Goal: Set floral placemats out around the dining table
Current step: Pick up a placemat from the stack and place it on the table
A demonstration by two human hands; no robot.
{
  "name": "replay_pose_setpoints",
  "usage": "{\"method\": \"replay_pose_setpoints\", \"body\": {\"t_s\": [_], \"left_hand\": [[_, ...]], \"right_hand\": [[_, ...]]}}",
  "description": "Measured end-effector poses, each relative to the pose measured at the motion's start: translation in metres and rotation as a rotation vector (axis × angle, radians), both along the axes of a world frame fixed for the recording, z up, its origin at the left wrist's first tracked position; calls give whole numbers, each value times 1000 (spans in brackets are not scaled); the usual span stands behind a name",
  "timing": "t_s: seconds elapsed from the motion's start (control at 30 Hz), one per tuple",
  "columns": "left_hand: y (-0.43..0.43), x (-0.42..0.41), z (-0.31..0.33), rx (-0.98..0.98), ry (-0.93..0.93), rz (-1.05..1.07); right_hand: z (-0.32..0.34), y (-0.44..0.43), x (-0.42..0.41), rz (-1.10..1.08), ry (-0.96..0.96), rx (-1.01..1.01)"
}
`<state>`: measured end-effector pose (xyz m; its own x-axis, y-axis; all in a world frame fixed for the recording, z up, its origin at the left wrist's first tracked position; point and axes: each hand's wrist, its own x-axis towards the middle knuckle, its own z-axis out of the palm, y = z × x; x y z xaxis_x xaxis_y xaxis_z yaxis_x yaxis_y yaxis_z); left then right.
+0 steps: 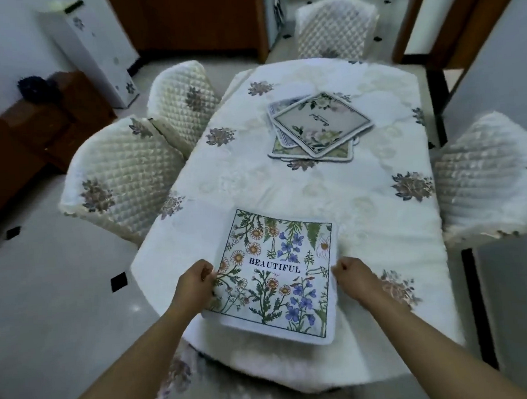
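A floral placemat (276,275) printed with "BEAUTIFUL" lies flat at the near end of the dining table (285,179), which is covered in a white flowered cloth. My left hand (196,283) pinches the placemat's left edge. My right hand (351,274) grips its right edge with curled fingers. A stack of several more floral placemats (318,126) sits fanned out toward the far half of the table, well beyond both hands.
Quilted cream chairs stand around the table: two on the left (122,180), one at the far end (335,25), one on the right (486,179). A chair seat (212,384) is just below the near edge. A dark wooden cabinet (30,133) lines the left wall.
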<state>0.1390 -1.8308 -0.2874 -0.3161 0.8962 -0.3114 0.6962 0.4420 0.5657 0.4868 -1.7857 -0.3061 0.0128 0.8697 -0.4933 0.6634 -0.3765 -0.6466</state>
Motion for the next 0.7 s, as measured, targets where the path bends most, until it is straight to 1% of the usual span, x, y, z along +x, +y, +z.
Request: {"method": "replay_pose_setpoints", "body": {"t_s": [0.13,0.2,0.3,0.43,0.5,0.57,0.63,0.7], "left_hand": [[-10,-22,-40,-36,-3,-135],[-14,-27,-51,-64,-21,-145],[-18,-32,-65,-79,-60,-128],[-13,-27,-66,-127,-23,-130],[-12,-25,-63,-165,52,-177],[-12,-25,-55,-204,179,-282],[-6,-22,-41,-181,291,-412],[6,-19,-21,-108,390,-566]], "right_hand": [[-30,-27,-27,-94,-148,-22],[-42,-39,-38,-135,-191,-34],[-53,-52,-56,-245,-232,5],[-53,-56,-71,-268,-338,68],[-47,-60,-77,-233,-410,73],[-37,-66,-82,-138,-487,84],[-19,-67,-80,-2,-577,106],[5,-63,-75,131,-661,133]]}}
